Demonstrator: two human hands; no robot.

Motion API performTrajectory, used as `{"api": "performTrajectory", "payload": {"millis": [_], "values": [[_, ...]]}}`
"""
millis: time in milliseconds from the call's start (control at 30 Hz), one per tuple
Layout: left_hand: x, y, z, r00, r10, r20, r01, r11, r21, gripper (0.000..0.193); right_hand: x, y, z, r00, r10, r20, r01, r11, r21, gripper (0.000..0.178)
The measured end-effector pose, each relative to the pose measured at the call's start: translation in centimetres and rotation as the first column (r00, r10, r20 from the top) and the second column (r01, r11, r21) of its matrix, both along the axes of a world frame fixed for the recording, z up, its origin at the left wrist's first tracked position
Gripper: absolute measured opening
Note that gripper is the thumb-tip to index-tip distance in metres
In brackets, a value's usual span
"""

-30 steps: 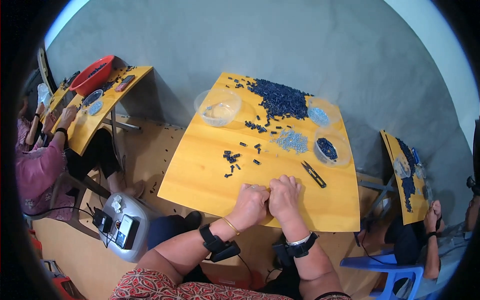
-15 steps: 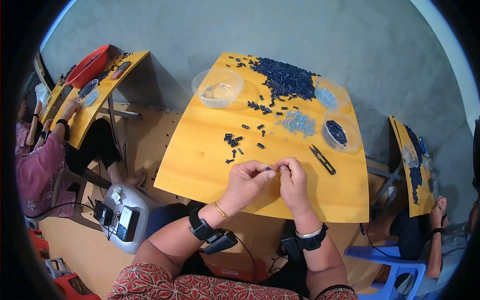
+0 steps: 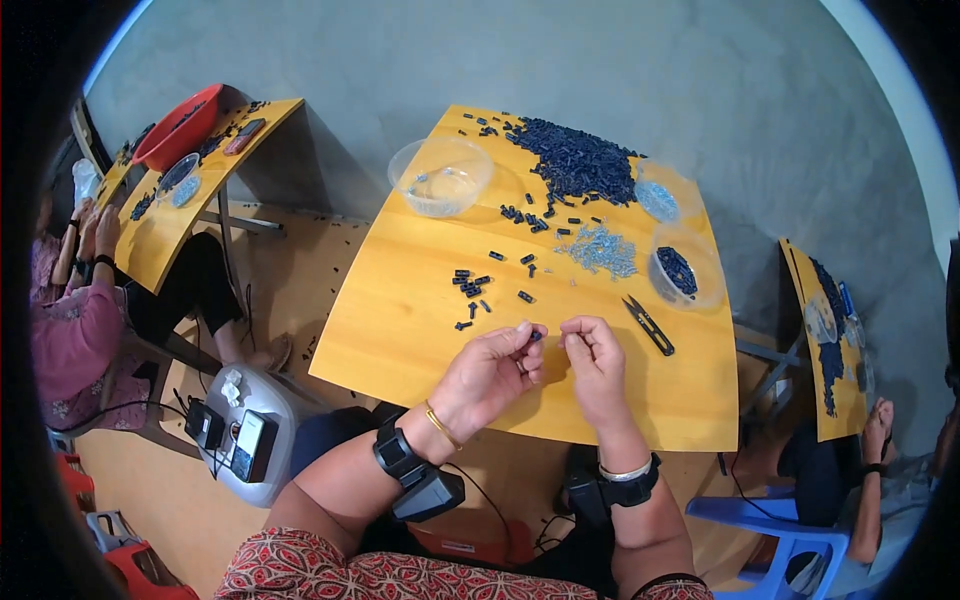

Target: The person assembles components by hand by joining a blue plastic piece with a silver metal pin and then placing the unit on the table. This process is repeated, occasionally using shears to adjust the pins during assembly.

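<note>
Above the near edge of the yellow table [image 3: 400,340], my left hand [image 3: 478,382] pinches a small black plastic part [image 3: 537,336] between thumb and forefinger, its palm turned partly up. A short gap to the right, my right hand [image 3: 600,378] has thumb and forefinger pressed together; whatever sits between them is too small to make out. Beyond my left hand lies a loose cluster of black parts [image 3: 468,284]. Black-handled thread snips [image 3: 650,325] rest to the right of my right hand. Past them is a scatter of small silvery pieces [image 3: 604,250].
A big heap of black parts [image 3: 580,160] covers the far side. Clear plastic tubs stand around: one [image 3: 440,205] at far left, one with silvery pieces [image 3: 657,200], one with black parts [image 3: 678,272]. People work at side tables. A grey stool [image 3: 285,400] holds electronic devices.
My hands have drawn slightly apart. The left has rolled its palm upward, keeping the black part in its fingertips. At the left table, a person's hand has pulled back from the tubs.
</note>
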State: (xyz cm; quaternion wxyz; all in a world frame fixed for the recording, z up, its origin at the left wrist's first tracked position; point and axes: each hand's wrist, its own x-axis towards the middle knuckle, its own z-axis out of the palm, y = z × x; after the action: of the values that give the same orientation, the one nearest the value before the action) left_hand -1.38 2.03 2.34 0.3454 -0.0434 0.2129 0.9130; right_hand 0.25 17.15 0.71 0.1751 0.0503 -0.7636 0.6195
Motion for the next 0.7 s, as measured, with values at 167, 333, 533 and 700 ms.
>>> {"api": "performTrajectory", "payload": {"millis": [167,333,533,700], "values": [[-0.2,-0.3,-0.1,1.0,-0.008,-0.014,0.008,0.999,-0.038,0.022,0.9,-0.6,2.7,0.995,0.097,-0.033,-0.095,0.993,0.063,0.01],[0.3,0.1,-0.2,0.988,0.063,-0.144,-0.087,0.982,-0.166,0.022,1.2,-1.3,4.2,0.976,0.095,-0.194,-0.012,0.919,0.394,0.012],[0.6,0.2,0.0,0.966,0.056,-0.251,-0.107,0.975,-0.196,0.023,1.3,-1.2,4.0,0.969,0.085,-0.231,0.014,0.918,0.396,0.011],[0.3,0.1,-0.3,0.958,0.051,-0.282,-0.104,0.979,-0.175,0.022,1.2,-0.8,4.2,0.964,0.082,-0.253,0.038,0.9,0.435,0.011]]}}
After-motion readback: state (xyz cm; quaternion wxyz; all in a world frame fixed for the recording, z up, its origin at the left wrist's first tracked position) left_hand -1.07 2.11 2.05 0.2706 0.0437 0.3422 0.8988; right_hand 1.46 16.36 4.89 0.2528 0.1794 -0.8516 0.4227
